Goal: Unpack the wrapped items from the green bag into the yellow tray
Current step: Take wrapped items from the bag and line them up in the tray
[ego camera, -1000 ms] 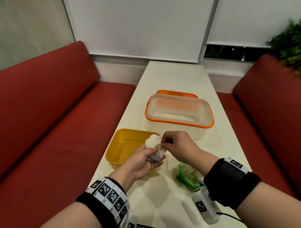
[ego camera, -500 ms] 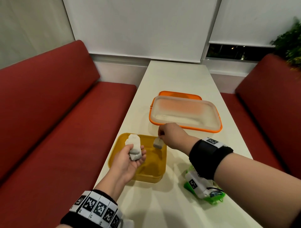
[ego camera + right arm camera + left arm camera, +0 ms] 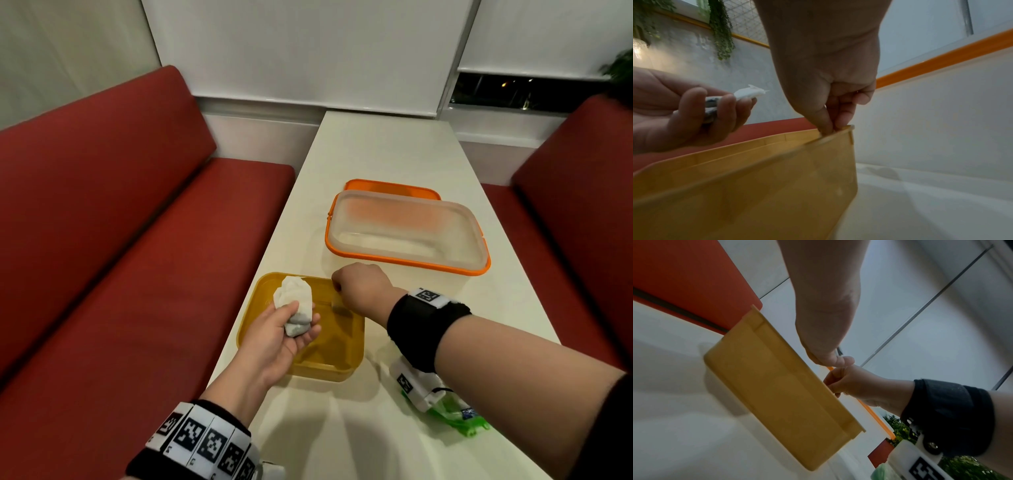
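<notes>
- Left hand [image 3: 274, 339] palm up over the tray [image 3: 301, 368], near-left part. Fingers half curled round a white paper bundle [image 3: 294, 310]; grey pieces show through the open wrap.
- Right hand [image 3: 363, 291] at the tray's far-right corner, fingers bunched and pointing down into it. A small pale piece [image 3: 337, 303] shows just under the fingertips; it seems pinched, though contact is hidden.
- Green bag [image 3: 455, 416] lies on the table [image 3: 376, 154], near right, partly under the right wrist.
- Lidded orange box [image 3: 407, 229] sits beyond the tray, apart from it.
- Risk: the bundle is loosely cupped and the wrap is open, so tilting the palm could spill pieces onto the table or the red seat [image 3: 137, 257] to the left.
- Risk: release right at the tray's corner could let the piece catch the rim and fall outside.
- Risk: the right forearm sweeping back could drag the bag.
</notes>
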The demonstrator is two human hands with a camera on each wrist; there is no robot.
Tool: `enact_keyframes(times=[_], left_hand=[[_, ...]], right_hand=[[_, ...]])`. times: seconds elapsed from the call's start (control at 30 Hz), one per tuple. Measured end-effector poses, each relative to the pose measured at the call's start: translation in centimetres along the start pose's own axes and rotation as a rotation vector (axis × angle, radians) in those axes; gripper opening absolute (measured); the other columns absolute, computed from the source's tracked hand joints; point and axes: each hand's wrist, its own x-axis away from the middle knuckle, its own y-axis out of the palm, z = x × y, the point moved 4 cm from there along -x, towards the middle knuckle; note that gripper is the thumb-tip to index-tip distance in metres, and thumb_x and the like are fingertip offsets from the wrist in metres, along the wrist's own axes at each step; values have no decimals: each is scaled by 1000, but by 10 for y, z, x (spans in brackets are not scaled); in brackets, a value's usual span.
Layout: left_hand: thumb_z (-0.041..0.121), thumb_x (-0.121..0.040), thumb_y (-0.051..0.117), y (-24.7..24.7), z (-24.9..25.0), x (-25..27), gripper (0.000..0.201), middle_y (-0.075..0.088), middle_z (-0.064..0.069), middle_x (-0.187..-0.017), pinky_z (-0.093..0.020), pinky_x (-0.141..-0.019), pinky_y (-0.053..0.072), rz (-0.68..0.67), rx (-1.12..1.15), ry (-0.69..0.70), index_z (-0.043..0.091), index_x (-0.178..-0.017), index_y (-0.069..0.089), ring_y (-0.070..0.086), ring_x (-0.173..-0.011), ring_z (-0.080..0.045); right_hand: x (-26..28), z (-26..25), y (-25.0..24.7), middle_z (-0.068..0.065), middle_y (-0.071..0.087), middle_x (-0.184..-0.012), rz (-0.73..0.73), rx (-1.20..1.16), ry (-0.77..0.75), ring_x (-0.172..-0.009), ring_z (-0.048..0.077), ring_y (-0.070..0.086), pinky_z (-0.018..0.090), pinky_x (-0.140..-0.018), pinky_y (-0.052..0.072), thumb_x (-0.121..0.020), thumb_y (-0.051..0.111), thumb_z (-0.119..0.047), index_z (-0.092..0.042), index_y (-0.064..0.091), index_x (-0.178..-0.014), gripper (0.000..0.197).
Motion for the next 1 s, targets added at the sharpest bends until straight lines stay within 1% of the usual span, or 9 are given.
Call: enact_keyframes(times=[0.07, 0.13, 0.23, 0.33, 0.47, 0.63, 0.7, 0.9, 1.0], left_hand=[[9, -96, 47, -1, -1, -2, 34, 63, -18, -99, -31, -60, 59, 5, -19, -10, 5, -130, 46, 64, -83, -26], [9, -96, 47, -3, -3, -4, 35, 63, -19, -99, -32, -60, 59, 18, -32, -19, 4, -131, 45, 64, -82, -26], [9, -96, 47, -5, -5, -8, 37, 61, -20, -102, -32, -59, 59, 30, -53, -28, 4, -133, 43, 65, -82, -26], [9, -96, 48, -6, -7, -11, 39, 60, -21, -106, -32, -59, 59, 38, -61, -34, 4, -134, 42, 64, -82, -26], [9, -96, 48, -6, -6, -13, 39, 57, -23, -111, -32, -57, 58, 44, -69, -38, 4, -134, 41, 64, -81, -26], [10, -96, 48, -9, -5, -14, 41, 56, -25, -116, -32, -58, 58, 47, -95, -49, 6, -136, 39, 64, -83, -26], [11, -96, 48, -9, -5, -15, 41, 56, -25, -116, -32, -58, 58, 41, -100, -54, 6, -136, 40, 64, -84, -27], [10, -96, 47, -6, -6, -13, 37, 60, -22, -105, -31, -59, 59, 23, -120, -64, 5, -133, 42, 64, -82, -26], [14, -97, 47, -2, -5, -12, 34, 61, -21, -101, -33, -63, 60, 15, -112, -82, 4, -129, 44, 64, -82, -27]], right_hand=[[-2, -1, 2, 0, 53, -81, -1, 45, -15, -77, 21, 50, 33, -72, 47, -90, 55, -22, -20, 58, -92, 4], [-3, -1, 6, -2, 50, -79, 5, 98, -31, -79, 22, 52, 32, -69, 38, -90, 57, -25, -22, 53, -86, 7], [-5, -3, 7, 0, 47, -81, 66, 155, -62, -86, 25, 56, 33, -67, 33, -89, 58, -27, -20, 59, -92, 7], [-6, -4, 9, 3, 48, -87, 95, 186, -80, -87, 26, 56, 34, -66, 33, -89, 60, -28, -16, 63, -100, 17], [-6, -4, 8, 5, 55, -95, 142, 169, -99, -88, 27, 56, 35, -66, 34, -89, 58, -24, -16, 59, -105, 18], [-3, 3, 7, 4, 55, -102, 165, 123, -76, -97, 26, 54, 36, -74, 39, -87, 62, -35, -19, 57, -111, 30], [-1, 5, 7, 5, 55, -103, 153, 105, -62, -98, 26, 54, 36, -75, 39, -87, 62, -36, -18, 56, -112, 31], [7, 9, 5, 7, 55, -107, 123, 62, -52, -100, 27, 53, 36, -80, 41, -89, 59, -28, -15, 55, -114, 28], [8, 11, 0, 5, 58, -107, 158, -14, -23, -98, 25, 54, 34, -77, 40, -87, 59, -27, -18, 58, -110, 25]])
